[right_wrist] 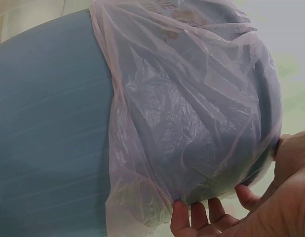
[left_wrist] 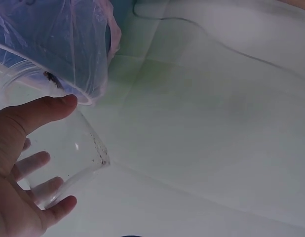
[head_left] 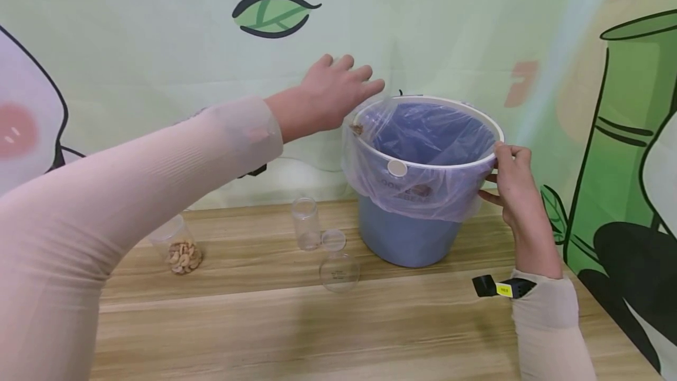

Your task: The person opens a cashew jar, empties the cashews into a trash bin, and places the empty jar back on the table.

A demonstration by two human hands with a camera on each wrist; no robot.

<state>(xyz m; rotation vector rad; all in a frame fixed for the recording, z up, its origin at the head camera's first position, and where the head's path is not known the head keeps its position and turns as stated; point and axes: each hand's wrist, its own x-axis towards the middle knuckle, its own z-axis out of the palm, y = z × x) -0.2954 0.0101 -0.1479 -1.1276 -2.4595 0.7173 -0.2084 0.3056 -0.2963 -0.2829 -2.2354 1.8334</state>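
Note:
My left hand (head_left: pixel 335 92) holds a clear plastic jar (left_wrist: pixel 76 143) on its side, its mouth at the rim of the blue bin (head_left: pixel 409 240). Dark brown crumbs (left_wrist: pixel 99 150) cling inside near the jar's base, and a small clump (head_left: pixel 357 129) shows at its mouth. A thin translucent pinkish bag (head_left: pixel 423 199) lines the bin and folds down over the outside. With my right hand (head_left: pixel 517 187) I grip the bin's right side, thumb at the white rim (head_left: pixel 449 166) and fingers against the bag below it.
On the wooden table (head_left: pixel 222 334) stand an upright clear jar (head_left: pixel 305 225), a small lid (head_left: pixel 334 240) and a larger clear lid (head_left: pixel 339 273). Farther left, partly behind my left arm, is a jar (head_left: pixel 184 256) of nuts. A printed cloth backdrop (head_left: pixel 174 28) hangs close behind.

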